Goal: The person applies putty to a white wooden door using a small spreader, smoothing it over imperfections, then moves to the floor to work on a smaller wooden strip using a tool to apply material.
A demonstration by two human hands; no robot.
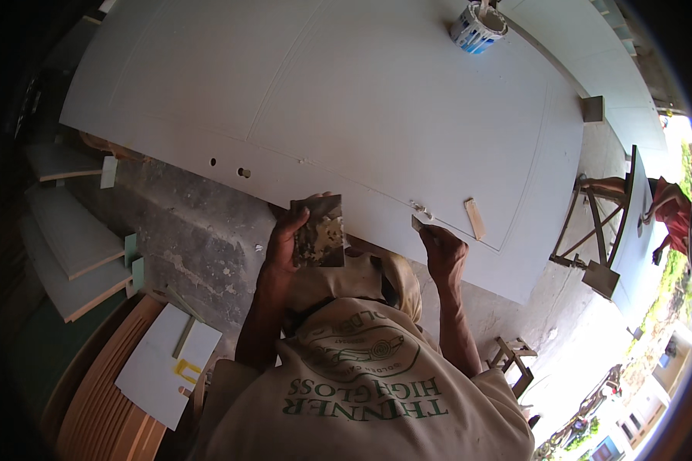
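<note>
A large white door panel [377,100] with thin grooves lies flat in front of me, two holes near its left front edge. My left hand [282,240] grips a dark, stained rectangular plate [321,234] by its left side, just off the panel's front edge. In my right hand [444,252] is a small flat scraper blade [417,223], pinched between the fingers above the panel. Just beyond the blade, small white clumps of filler [421,209] sit along a groove. A thin wooden strip [474,219] rests on the panel to the right of that hand.
A smeared tub [477,32] stands at the panel's far right. More white panels [77,230] are stacked at left, above brown slatted boards [115,376]. Another person [671,215] is at the far right, beside a further panel on a metal stand [596,227].
</note>
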